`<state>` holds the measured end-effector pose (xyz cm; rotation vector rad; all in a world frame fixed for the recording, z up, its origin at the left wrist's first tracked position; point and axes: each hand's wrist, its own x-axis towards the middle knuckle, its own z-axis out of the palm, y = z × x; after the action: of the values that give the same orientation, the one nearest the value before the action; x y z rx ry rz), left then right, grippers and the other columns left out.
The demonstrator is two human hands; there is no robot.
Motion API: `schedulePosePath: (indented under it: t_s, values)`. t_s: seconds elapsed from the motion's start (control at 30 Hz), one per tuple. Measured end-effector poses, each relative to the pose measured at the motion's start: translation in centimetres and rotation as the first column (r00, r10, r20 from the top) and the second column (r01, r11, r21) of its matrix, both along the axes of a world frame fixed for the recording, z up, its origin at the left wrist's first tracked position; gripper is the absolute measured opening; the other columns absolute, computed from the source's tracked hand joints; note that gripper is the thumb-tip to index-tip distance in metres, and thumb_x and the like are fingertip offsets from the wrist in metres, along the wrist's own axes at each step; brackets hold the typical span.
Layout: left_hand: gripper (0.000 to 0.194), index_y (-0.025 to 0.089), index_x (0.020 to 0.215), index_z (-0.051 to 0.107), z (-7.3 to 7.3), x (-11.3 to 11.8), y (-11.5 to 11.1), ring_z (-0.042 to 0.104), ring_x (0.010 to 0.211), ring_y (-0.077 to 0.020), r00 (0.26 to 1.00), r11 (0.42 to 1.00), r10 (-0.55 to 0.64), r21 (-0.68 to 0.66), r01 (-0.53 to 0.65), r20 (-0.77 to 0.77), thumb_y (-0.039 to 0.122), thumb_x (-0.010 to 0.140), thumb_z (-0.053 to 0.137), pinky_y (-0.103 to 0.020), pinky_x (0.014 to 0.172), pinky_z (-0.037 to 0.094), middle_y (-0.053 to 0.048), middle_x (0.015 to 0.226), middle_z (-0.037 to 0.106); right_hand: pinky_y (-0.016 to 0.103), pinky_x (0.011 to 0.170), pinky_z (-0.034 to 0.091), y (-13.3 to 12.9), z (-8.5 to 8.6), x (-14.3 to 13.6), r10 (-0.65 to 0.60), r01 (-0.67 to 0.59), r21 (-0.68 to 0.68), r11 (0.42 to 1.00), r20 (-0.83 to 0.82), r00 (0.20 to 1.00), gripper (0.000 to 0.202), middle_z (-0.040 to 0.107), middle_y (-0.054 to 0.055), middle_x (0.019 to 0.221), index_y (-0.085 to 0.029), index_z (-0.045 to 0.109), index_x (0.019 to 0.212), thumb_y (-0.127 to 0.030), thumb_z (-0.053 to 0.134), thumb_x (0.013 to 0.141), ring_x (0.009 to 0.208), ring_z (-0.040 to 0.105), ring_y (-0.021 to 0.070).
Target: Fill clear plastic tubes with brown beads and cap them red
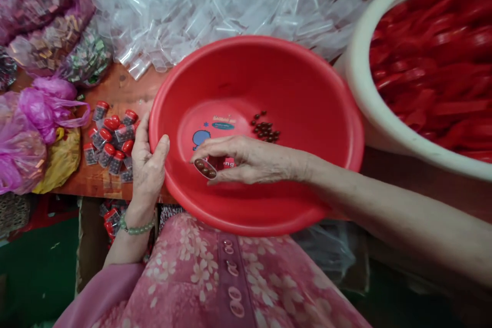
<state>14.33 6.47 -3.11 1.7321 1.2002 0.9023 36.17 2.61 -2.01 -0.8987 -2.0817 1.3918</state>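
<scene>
My left hand (148, 166) is closed on the left rim of a large red plastic basin (307, 97), its thumb over the edge. Inside the basin, my right hand (249, 160) pinches a small clear open-ended container (212, 175) between thumb and fingers. Several dark brown balls show at its mouth; most of its wall is hidden by the hand. A small heap of loose brown balls (265, 132) lies on the basin floor beyond my right hand. Printed pictures and lettering mark the bottom, partly covered by my fingers.
Small red-capped containers (111, 138) are piled left of the basin on the wooden table (126, 89). Clear plastic pieces (230, 0) heap up behind. A white tub (359, 66) of red pieces stands right. Filled plastic bags (42, 5) crowd the left; a box below holds more containers (111, 220).
</scene>
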Motion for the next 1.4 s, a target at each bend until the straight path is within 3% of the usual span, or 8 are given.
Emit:
schedulePosePath:
  t_s: [0.1, 0.17, 0.33, 0.47, 0.63, 0.77, 0.87, 1.4]
  values:
    - [0.060, 0.018, 0.149, 0.039, 0.4, -0.4, 0.3, 0.024, 0.152, -0.0333, 0.979, 0.980, 0.033, 0.200, 0.008, -0.202, 0.044, 0.096, 0.051, -0.055, 0.125, 0.018, -0.016, 0.160, 0.035, 0.032, 0.081, 0.048, 0.4, 0.6, 0.7, -0.056, 0.053, 0.076, 0.996, 0.043, 0.998, 0.024, 0.065, 0.007, 0.097, -0.015, 0.063, 0.111, -0.029, 0.058, 0.092, 0.085, 0.059, 0.0156]
    - [0.061, 0.017, 0.149, 0.041, 1.4, -0.3, 0.0, 0.009, 0.156, -0.0335, 0.955, 0.944, -0.050, 0.298, 0.141, -0.292, 0.043, 0.095, 0.053, -0.058, 0.125, 0.009, -0.016, 0.164, 0.026, 0.032, 0.080, 0.048, 0.7, 1.5, 1.1, -0.094, 0.087, 0.125, 0.988, 0.057, 0.994, 0.024, 0.065, 0.007, 0.099, -0.015, 0.062, 0.114, -0.025, 0.055, 0.093, 0.084, 0.059, 0.0151]
    - [0.064, 0.021, 0.146, 0.048, 3.3, 1.5, -0.6, 0.034, 0.148, -0.0325, 0.860, 0.860, -0.510, -0.011, 0.510, -0.015, 0.044, 0.088, 0.066, -0.052, 0.121, 0.030, -0.016, 0.157, 0.041, 0.026, 0.075, 0.050, 1.1, 3.5, 1.5, -0.085, 0.081, 0.160, 0.984, 0.018, 0.996, 0.013, 0.069, 0.005, 0.094, -0.015, 0.064, 0.101, -0.023, 0.056, 0.094, 0.083, 0.063, 0.0133]
    - [0.051, 0.020, 0.135, 0.060, 2.7, 3.2, -1.1, 0.061, 0.126, -0.0275, 0.865, 0.855, -0.348, -0.257, 0.451, 0.361, 0.037, 0.088, 0.067, -0.045, 0.111, 0.046, -0.012, 0.136, 0.064, 0.024, 0.073, 0.051, 0.9, 3.8, 1.3, -0.117, 0.114, 0.195, 0.974, 0.003, 0.993, 0.014, 0.071, 0.005, 0.095, -0.016, 0.067, 0.101, -0.022, 0.056, 0.095, 0.082, 0.066, 0.0127]
    - [0.043, 0.021, 0.123, 0.069, 2.1, 3.9, -1.5, 0.067, 0.115, -0.0243, 0.837, 0.826, -0.206, -0.369, 0.426, 0.507, 0.035, 0.082, 0.074, -0.040, 0.103, 0.052, -0.008, 0.123, 0.072, 0.022, 0.064, 0.050, 0.1, 3.6, 1.1, -0.251, 0.228, 0.313, 0.922, 0.037, 0.967, 0.013, 0.071, 0.002, 0.084, -0.019, 0.067, 0.103, -0.023, 0.057, 0.095, 0.071, 0.064, 0.0114]
    - [0.042, 0.019, 0.122, 0.068, 2.8, 3.7, -1.0, 0.070, 0.106, -0.0221, 0.810, 0.790, -0.170, -0.414, 0.452, 0.560, 0.033, 0.083, 0.074, -0.037, 0.096, 0.056, -0.009, 0.117, 0.073, 0.025, 0.068, 0.054, -0.6, 3.8, 1.0, -0.478, 0.392, 0.497, 0.774, 0.053, 0.877, 0.029, 0.067, 0.006, 0.095, -0.019, 0.063, 0.114, -0.027, 0.069, 0.087, 0.079, 0.064, 0.0147]
    - [0.033, 0.015, 0.111, 0.070, 3.0, 3.6, -0.7, 0.071, 0.100, -0.0206, 0.779, 0.762, -0.191, -0.411, 0.501, 0.597, 0.032, 0.083, 0.073, -0.032, 0.087, 0.057, -0.009, 0.108, 0.074, 0.032, 0.081, 0.057, -0.8, 3.8, 0.6, -0.495, 0.382, 0.609, 0.696, 0.022, 0.868, 0.044, 0.060, 0.010, 0.110, -0.024, 0.058, 0.131, -0.025, 0.068, 0.088, 0.099, 0.063, 0.0195]
    - [0.023, 0.016, 0.104, 0.069, 2.2, 3.3, -0.3, 0.065, 0.091, -0.0151, 0.714, 0.702, -0.267, -0.377, 0.604, 0.647, 0.026, 0.083, 0.070, -0.027, 0.082, 0.051, -0.005, 0.096, 0.071, 0.037, 0.090, 0.057, -0.5, 2.8, 0.7, -0.402, 0.377, 0.459, 0.804, -0.047, 0.914, 0.046, 0.058, 0.009, 0.115, -0.030, 0.062, 0.128, -0.031, 0.074, 0.084, 0.108, 0.062, 0.0217]
